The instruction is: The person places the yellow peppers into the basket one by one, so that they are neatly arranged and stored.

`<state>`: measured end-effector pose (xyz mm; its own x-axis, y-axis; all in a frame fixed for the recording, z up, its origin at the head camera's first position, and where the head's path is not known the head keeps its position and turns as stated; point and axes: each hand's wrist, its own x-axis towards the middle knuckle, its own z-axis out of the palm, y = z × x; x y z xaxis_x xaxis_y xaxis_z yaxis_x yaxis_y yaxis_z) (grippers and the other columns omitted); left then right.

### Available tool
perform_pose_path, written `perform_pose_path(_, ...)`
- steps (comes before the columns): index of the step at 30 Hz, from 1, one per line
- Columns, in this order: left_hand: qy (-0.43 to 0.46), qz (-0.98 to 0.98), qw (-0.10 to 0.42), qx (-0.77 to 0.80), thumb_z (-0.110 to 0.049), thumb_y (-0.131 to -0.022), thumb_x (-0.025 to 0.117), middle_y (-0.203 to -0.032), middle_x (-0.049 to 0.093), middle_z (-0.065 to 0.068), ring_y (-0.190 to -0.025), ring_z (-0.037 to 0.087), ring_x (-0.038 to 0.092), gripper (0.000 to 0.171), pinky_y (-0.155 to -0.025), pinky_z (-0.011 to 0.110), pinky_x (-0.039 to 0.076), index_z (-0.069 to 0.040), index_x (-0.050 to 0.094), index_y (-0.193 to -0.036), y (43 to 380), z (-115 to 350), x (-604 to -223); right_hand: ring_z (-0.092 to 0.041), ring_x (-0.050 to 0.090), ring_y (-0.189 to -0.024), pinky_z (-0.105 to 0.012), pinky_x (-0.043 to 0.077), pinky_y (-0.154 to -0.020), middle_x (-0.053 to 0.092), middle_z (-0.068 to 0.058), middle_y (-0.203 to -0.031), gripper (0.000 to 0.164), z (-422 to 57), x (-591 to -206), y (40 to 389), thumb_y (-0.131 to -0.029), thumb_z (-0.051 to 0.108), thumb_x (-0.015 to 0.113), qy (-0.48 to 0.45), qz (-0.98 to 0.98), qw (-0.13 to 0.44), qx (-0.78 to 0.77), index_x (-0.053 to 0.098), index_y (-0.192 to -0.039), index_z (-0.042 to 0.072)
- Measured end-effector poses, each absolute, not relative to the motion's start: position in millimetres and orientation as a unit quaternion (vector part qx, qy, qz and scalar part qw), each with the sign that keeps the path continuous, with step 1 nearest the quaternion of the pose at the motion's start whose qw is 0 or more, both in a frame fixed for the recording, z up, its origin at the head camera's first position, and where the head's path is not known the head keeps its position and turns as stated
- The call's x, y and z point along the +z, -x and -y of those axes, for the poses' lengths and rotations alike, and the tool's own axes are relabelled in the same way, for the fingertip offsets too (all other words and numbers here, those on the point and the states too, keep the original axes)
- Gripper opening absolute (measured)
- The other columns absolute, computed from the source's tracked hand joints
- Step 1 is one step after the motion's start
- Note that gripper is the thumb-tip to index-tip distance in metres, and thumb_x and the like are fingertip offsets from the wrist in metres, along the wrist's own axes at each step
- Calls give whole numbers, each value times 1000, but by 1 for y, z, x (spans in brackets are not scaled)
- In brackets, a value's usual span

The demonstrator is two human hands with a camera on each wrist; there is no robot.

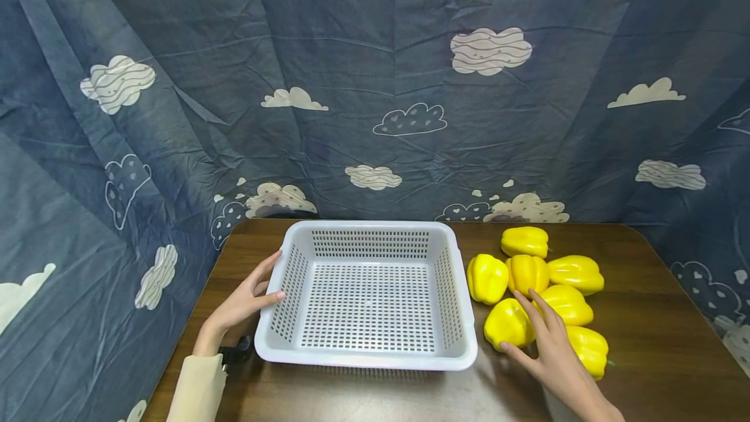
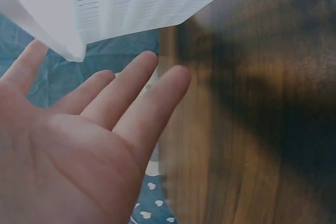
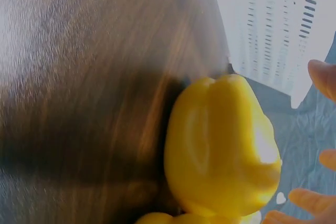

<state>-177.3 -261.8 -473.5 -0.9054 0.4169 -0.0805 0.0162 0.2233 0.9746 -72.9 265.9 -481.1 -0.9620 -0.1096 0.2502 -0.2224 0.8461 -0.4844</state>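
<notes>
An empty white plastic basket point(image 1: 366, 360) with slotted walls stands on the table. My left hand point(image 1: 243, 301) is at its left side, the thumb lying over the rim and the other fingers stretched along the outside. In the left wrist view, the left fingers point(image 2: 152, 103) are spread and straight below the slotted wall. Over a yellow bell pepper point(image 1: 505, 323) right of the basket, my right hand point(image 1: 551, 347) hovers with fingers apart and thumb near the pepper's front. The right wrist view has that pepper point(image 3: 220, 150) large, with fingertips point(image 3: 312, 201) beyond it.
Several more yellow bell peppers point(image 1: 567, 305) lie clustered behind and to the right of the right hand. The brown wooden table point(image 1: 662, 344) ends at a dark blue curtain point(image 1: 410, 168) printed with clouds.
</notes>
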Motion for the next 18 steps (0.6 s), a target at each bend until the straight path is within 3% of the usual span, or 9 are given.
perform_pose_path(9, -142, -736, 180, 637, -7, -93, 59, -150, 15, 29, -120, 49, 44, 80, -79, 51, 51, -19, 9, -154, 181, 259, -485, -54, 32, -117, -70, 32, -83, 29, -33, -138, 92, -260, -489, 72, -72, 23, 83, -80, 949, 135, 272, 31, -145, 2)
perform_pose_path(18, -139, -740, 163, 638, -10, -93, 59, -152, 14, 26, -123, 49, 39, 79, -80, 52, 50, -19, 10, -154, 181, 255, -487, -52, 32, -118, -67, 32, -87, 31, -37, -135, 95, -256, -499, 72, -70, 20, 84, -58, 949, 145, 276, 29, -141, -10)
